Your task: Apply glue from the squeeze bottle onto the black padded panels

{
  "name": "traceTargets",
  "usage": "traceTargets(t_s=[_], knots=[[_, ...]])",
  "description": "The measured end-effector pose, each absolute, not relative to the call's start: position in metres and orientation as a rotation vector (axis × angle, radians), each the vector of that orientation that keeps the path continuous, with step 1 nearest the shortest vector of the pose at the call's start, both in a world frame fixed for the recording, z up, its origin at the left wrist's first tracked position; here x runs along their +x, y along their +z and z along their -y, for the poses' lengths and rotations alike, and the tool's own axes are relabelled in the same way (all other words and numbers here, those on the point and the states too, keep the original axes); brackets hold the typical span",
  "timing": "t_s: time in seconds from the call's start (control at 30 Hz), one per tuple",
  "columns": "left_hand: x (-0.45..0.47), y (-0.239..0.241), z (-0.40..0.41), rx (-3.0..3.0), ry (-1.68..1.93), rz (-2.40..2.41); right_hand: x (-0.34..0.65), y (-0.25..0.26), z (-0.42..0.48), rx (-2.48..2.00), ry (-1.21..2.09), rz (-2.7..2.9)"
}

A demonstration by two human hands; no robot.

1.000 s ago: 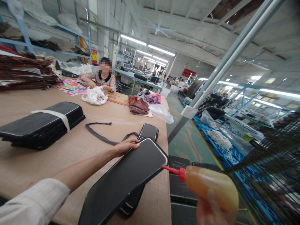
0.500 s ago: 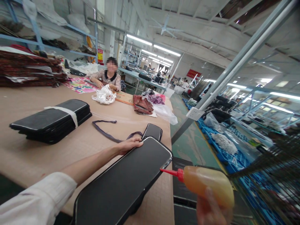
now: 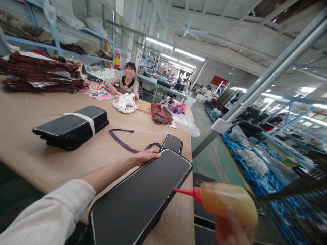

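Observation:
My left hand (image 3: 146, 157) rests on the far left edge of a long black panel with pale piping (image 3: 138, 197), which lies tilted over the near right corner of the brown table (image 3: 38, 149). My right hand (image 3: 231, 229) grips an amber squeeze bottle (image 3: 227, 203) with a red nozzle. The nozzle tip points at the panel's right edge, just short of it. A second black panel (image 3: 172, 143) lies flat just beyond the first.
A bound stack of black panels (image 3: 73, 126) sits at the left, with a dark strap (image 3: 125, 139) beside it. Patterned fabric piles (image 3: 41, 73), a plastic bag (image 3: 125, 102) and a seated person (image 3: 126, 85) are at the far end. A grey post (image 3: 258, 92) and blue pallets (image 3: 255, 170) stand on the right.
The view has swung left and down. The black panel has slid toward me and lies lower. The bottle stays beside the panel's right edge.

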State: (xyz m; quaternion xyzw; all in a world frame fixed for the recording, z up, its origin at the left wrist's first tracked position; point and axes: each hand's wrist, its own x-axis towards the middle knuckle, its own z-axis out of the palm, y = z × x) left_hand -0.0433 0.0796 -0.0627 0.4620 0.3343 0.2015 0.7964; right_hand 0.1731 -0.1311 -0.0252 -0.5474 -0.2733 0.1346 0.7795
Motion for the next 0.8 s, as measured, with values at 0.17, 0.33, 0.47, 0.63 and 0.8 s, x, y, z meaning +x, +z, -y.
traceTargets(t_s=[0.17, 0.33, 0.47, 0.63, 0.8], knots=[[-0.041, -0.069, -0.083, 0.942, 0.444, -0.713, 0.163, -0.019, 0.13, -1.131, 0.357, 0.518], [-0.04, -0.075, -0.089, 0.895, 0.456, -0.729, 0.151, -0.011, 0.127, -1.088, 0.469, 0.245], [-0.038, -0.078, -0.092, 0.859, 0.453, -0.75, 0.143, -0.005, 0.126, -1.071, 0.482, 0.145], [-0.034, -0.078, -0.095, 0.842, 0.445, -0.768, 0.148, -0.014, 0.131, -1.122, 0.483, 0.212], [-0.031, -0.079, -0.1, 0.821, 0.46, -0.782, 0.16, -0.029, 0.135, -1.098, 0.527, 0.253]])
